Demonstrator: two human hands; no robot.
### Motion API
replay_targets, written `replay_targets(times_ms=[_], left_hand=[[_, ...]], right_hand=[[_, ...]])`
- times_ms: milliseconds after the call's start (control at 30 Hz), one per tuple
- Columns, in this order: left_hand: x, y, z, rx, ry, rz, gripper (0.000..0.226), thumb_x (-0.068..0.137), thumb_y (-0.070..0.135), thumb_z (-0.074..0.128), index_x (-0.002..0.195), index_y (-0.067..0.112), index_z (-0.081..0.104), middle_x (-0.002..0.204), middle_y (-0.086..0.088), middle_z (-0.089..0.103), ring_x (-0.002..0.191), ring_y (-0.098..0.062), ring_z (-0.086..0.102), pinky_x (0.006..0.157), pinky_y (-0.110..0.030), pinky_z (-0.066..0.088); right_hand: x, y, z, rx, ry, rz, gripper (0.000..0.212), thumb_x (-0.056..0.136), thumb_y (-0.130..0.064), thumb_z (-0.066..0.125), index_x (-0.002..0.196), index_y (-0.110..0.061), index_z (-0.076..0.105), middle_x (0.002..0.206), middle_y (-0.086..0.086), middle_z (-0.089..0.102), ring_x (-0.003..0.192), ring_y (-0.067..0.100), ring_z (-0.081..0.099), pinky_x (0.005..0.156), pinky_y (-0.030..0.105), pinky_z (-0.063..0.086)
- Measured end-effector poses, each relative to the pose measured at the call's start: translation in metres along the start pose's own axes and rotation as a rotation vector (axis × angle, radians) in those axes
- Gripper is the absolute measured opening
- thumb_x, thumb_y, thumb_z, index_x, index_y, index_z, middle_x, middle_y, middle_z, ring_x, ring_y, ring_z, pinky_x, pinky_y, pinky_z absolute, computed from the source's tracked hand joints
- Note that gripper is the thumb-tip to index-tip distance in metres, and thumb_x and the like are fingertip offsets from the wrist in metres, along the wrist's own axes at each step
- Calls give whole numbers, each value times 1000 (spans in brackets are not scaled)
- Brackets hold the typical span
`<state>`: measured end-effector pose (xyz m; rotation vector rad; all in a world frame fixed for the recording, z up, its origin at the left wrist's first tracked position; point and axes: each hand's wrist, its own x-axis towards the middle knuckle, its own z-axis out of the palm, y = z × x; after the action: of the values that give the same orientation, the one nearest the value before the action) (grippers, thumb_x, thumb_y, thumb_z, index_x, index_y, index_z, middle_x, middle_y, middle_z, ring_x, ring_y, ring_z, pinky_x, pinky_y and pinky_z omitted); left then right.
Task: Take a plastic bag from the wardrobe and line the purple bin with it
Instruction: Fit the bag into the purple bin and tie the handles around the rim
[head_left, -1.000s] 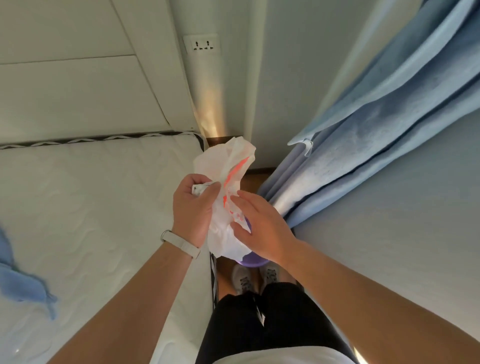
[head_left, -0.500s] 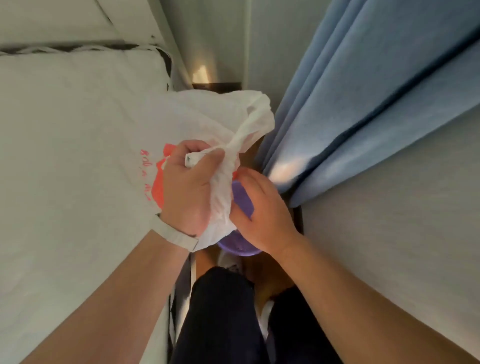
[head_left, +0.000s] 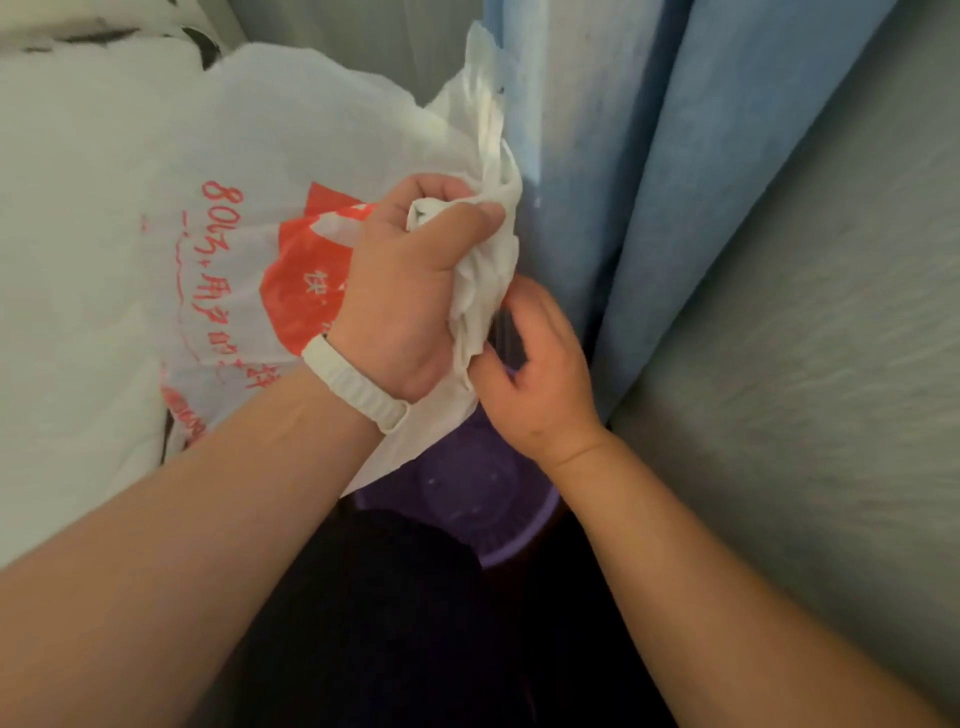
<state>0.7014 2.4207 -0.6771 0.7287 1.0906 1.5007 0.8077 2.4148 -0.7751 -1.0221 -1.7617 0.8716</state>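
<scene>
**Bag held open-side up over the bin**

At six o'clock, nearest the camera, dark trousers (head_left: 405, 613) are filling the bottom of the view. Just beyond them the purple bin (head_left: 483, 499) is sitting on the floor, its rim partly covered by the lower edge of the bag.

The left hand (head_left: 405, 291), wearing a white wristband (head_left: 353, 384), is clenching a bunched handle of the white plastic bag (head_left: 156, 156) in a closed fist. The right hand (head_left: 540, 364), at about three o'clock from it, is pinching the bag's hanging edge with curled fingers. The bag is thin and crinkled, with red printing and a red patch. It is spreading wide toward ten o'clock, its long axis running roughly from the bin up toward eleven o'clock.

A blue curtain (head_left: 675, 182) is hanging at one o'clock, touching the bag's bunched handle and crowding the right hand. A grey wall (head_left: 831, 364) is standing at three o'clock.
</scene>
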Motion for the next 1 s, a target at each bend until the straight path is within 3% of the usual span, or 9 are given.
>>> replay_targets(times_ms=[167,367,500,600,767,900,1000], left_hand=[[-10,1,4,-51,-46,4,15,78,4,60,73,15,52,74,-8,53,65,-17,55,61,-30,47],[-18,5,10,-21,-88,-43,11,75,9,62,73,15,53,65,-4,51,62,-17,53,57,-30,45],[-21,-7,2,-141,-184,-162,15,77,8,61,79,19,52,70,-4,49,66,-20,52,64,-35,42],[-27,-13,-7,-191,-272,-189,14,78,5,58,80,16,51,74,-6,54,69,-19,58,64,-32,49],[-35,-13,-42,68,-248,-96,13,74,4,64,72,14,56,75,-6,60,75,-21,62,66,-33,50],[-44,-19,-77,337,-131,-79,14,62,21,76,66,22,63,77,-7,57,76,-22,57,66,-34,47],[-54,-27,-95,467,-56,-68,15,69,17,76,67,23,62,72,-1,60,68,-15,58,58,-27,46]], right_hand=[[1,-13,-2,-24,64,-36,31,85,-24,56,113,-11,60,107,2,61,100,21,58,85,42,50],[-11,-27,-12,-39,176,-5,25,90,-13,59,113,-14,67,116,-5,65,109,11,58,96,25,44],[-31,-20,-16,-47,337,-53,19,93,-15,58,104,-10,72,113,-1,70,109,11,62,97,27,47],[-43,-17,-23,-101,388,-81,19,93,-18,59,103,-11,72,111,-3,69,106,13,64,95,29,49],[-60,-4,-16,-219,282,-139,19,94,-19,57,103,-10,70,111,0,69,103,15,63,94,31,49],[-69,9,4,-170,146,-14,25,93,-27,50,105,-15,68,113,-2,68,106,15,61,96,31,46],[-74,20,27,-149,-27,51,23,94,-32,46,106,-21,62,108,-4,66,101,15,60,89,36,47]])
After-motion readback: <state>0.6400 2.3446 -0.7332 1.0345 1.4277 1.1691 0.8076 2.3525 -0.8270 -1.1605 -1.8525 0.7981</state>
